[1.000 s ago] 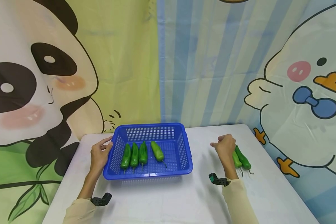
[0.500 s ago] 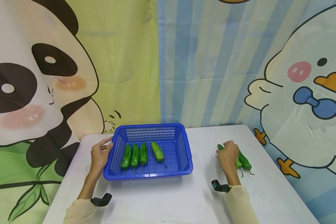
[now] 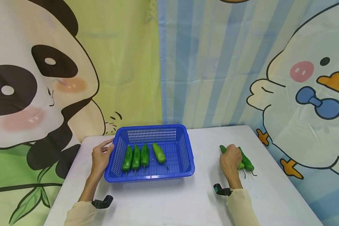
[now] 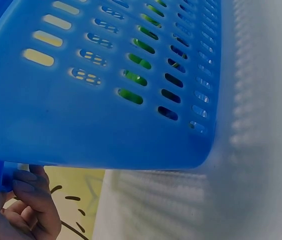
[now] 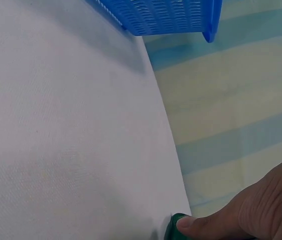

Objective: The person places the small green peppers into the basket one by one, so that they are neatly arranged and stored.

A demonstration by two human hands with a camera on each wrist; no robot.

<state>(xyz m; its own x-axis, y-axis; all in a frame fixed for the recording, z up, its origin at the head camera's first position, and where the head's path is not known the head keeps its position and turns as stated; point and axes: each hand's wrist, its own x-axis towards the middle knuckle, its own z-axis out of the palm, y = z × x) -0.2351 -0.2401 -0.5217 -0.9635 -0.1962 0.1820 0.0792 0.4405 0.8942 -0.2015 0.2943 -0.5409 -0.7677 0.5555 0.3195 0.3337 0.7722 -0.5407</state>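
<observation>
At the left end of a blue plastic basket (image 3: pixel 150 179), my left hand (image 3: pixel 101 157) grips the rim. In the left wrist view, its fingers (image 4: pixel 36 200) curl at the rim beside the slotted wall. Several green peppers lie in the basket, among them a paler green pepper (image 3: pixel 158 153) set apart from the rest. My right hand (image 3: pixel 231 158) is over the table at the right and holds a dark green pepper (image 3: pixel 222 148), whose tip sticks out past the fingers. The right wrist view has the thumb (image 5: pixel 206 226) pressed on that pepper; the hand hides most of it.
Right beside the right hand lie a dark green pepper (image 3: pixel 247 161) and a lighter green pepper (image 3: pixel 241 165), partly covered by the hand. A white cloth covers the table (image 3: pixel 169 207). Printed curtains (image 3: pixel 200 78) hang behind its back edge.
My right hand has come down and slightly right onto a dark green pepper and now holds it. The left hand and basket have stayed in place.
</observation>
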